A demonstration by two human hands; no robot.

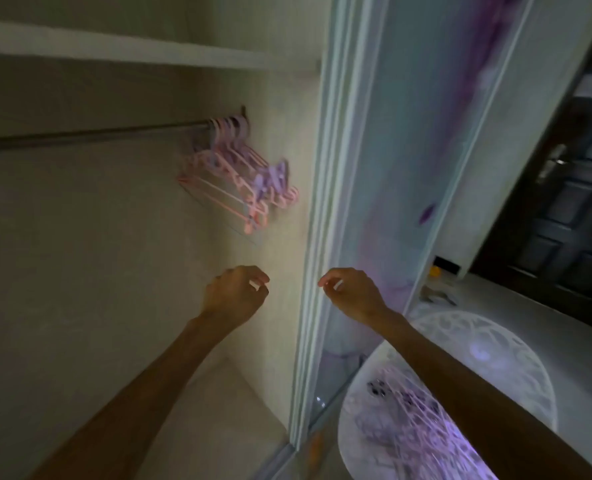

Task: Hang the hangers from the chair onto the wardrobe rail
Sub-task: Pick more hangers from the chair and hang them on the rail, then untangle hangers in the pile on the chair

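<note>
Both hands were empty, fingers loosely curled: the left hand [234,294] inside the wardrobe, the right hand [351,292] before the sliding door [391,168]. Above them, pink hangers [239,174] hung bunched at the rail's [90,135] right end. More hangers [405,424] lay on the white chair [495,344] below.

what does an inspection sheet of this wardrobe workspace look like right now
surface: wardrobe rail under a shelf, bare along most of its length
job's things: pink and purple hangers bunched at the rail's right end; more hangers piled on the white chair
clutter: small items on the floor, too blurred to name
grippers: left hand and right hand empty, fingers loosely curled
cables: nothing seen
surroundings: sliding wardrobe door, dark panelled door
</note>
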